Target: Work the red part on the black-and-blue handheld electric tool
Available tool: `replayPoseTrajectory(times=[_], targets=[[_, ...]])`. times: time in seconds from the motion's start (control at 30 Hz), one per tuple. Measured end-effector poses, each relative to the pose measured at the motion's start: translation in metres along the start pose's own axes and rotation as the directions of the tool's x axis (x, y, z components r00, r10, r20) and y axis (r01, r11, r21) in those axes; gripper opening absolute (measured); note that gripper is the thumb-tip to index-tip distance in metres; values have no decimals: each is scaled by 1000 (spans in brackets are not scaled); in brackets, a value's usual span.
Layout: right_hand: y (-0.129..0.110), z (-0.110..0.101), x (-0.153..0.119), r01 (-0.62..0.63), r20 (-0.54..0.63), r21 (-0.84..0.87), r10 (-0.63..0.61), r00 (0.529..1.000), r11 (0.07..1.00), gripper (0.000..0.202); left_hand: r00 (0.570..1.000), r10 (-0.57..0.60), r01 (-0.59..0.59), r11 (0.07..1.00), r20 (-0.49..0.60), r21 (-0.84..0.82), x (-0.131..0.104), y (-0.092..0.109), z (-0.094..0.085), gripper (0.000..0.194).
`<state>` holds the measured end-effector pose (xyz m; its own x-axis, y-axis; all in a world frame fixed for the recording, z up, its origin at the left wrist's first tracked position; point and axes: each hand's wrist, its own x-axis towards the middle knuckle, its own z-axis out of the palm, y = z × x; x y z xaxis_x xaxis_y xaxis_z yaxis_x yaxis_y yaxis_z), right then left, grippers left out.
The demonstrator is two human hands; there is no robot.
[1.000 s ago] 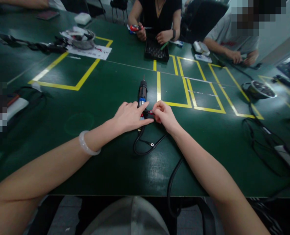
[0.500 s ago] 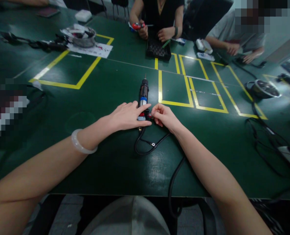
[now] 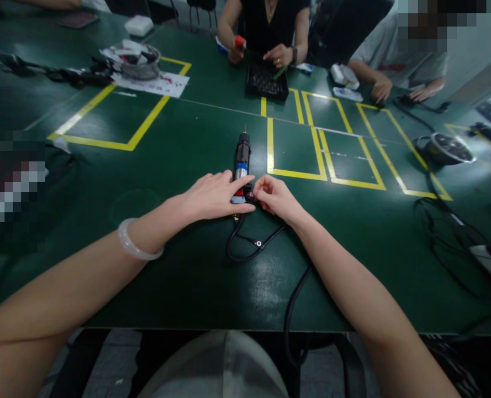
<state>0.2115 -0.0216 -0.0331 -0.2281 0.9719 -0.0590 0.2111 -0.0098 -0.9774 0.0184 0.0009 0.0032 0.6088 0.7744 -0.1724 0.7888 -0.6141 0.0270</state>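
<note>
An electric screwdriver point(image 3: 242, 156) lies on the green table, its thin bit pointing away from me. My left hand point(image 3: 216, 196) lies across its rear part and holds it against the tabletop, thumb and forefinger reaching over either side of a red and silver section. At the tool's right side, my right hand point(image 3: 276, 197) is closed in a pinch. Something small and red shows by those fingertips, but what they grip is mostly hidden. From the rear of the screwdriver a black cable point(image 3: 245, 258) loops to the right and drops over the near edge.
Yellow tape rectangles point(image 3: 298, 176) mark the green table point(image 3: 179, 287). Across it, a co-worker's hand point(image 3: 279, 56) is over a black tray point(image 3: 267, 83). Metal bowls point(image 3: 140, 67) point(image 3: 450, 149) stand left and right. Black cables point(image 3: 439, 243) lie to the right.
My hands and the screwdriver hold nearly the same place and pose. Across the table, the co-worker's red-handled tool has tilted, and another person's hand has shifted slightly left.
</note>
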Motion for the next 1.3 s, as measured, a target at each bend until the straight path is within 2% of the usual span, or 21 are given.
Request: replayPoseTrajectory(times=[0.37, 0.63, 1.07, 1.3], targets=[[4, 0, 3, 4, -30, -158, -9, 1000, 987, 8, 1000, 14, -13, 1000, -18, 2, -1, 1, 0, 84], [1, -1, 1, -7, -34, -195, 0, 999, 981, 11, 1000, -1, 1, 1000, 4, -10, -3, 3, -4, 83], [2, 6, 1, 64, -47, -170, -73, 996, 983, 12, 1000, 0, 0, 1000, 7, -10, -2, 3, -4, 82], [10, 5, 1, 89, -12, -122, -91, 996, 988, 7, 1000, 7, -7, 1000, 2, -3, -1, 3, -4, 80]])
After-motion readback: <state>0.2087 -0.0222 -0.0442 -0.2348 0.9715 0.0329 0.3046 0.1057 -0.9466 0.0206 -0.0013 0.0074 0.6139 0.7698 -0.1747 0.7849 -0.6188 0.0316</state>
